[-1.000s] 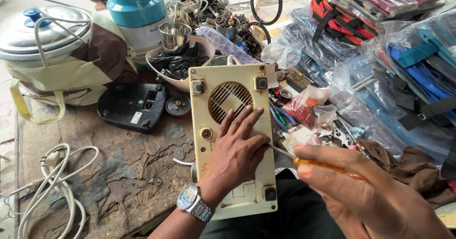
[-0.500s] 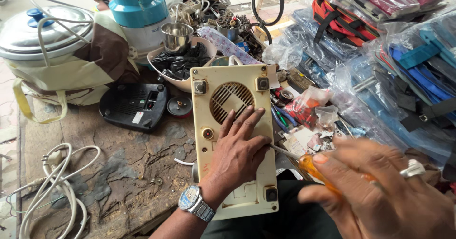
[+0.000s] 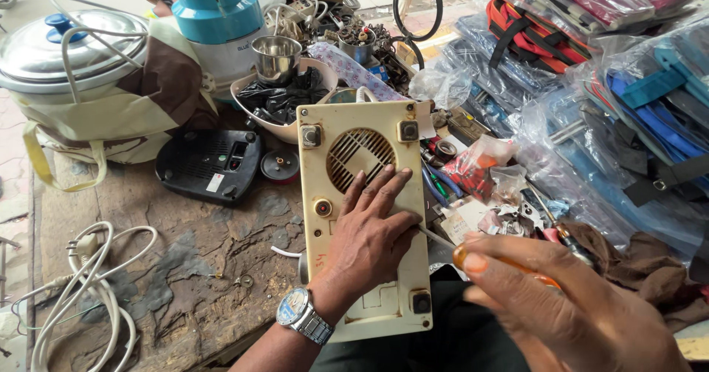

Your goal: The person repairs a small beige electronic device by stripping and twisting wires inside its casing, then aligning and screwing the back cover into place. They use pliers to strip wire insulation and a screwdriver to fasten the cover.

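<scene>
A cream-coloured appliance base [image 3: 347,150] lies upside down on my lap and the workbench edge, with a round vent grille and black rubber feet at its corners. My left hand [image 3: 373,235], a wristwatch on its wrist, presses flat on the middle of the casing. My right hand [image 3: 569,309] grips a screwdriver [image 3: 473,252] with an orange handle; its metal shaft points left toward the casing's right edge, just beside my left hand.
A black device [image 3: 208,165] lies on the worn bench [image 3: 148,283]. White cables [image 3: 81,291] coil at the left. A steel pot [image 3: 63,50] in a bag, a blue-topped mixer [image 3: 218,17] and a bowl of parts stand behind. Plastic-wrapped goods [image 3: 628,106] pile at the right.
My right hand has shifted slightly with the screwdriver, keeping its tip near the casing's right edge. My left hand stays pressed on the casing.
</scene>
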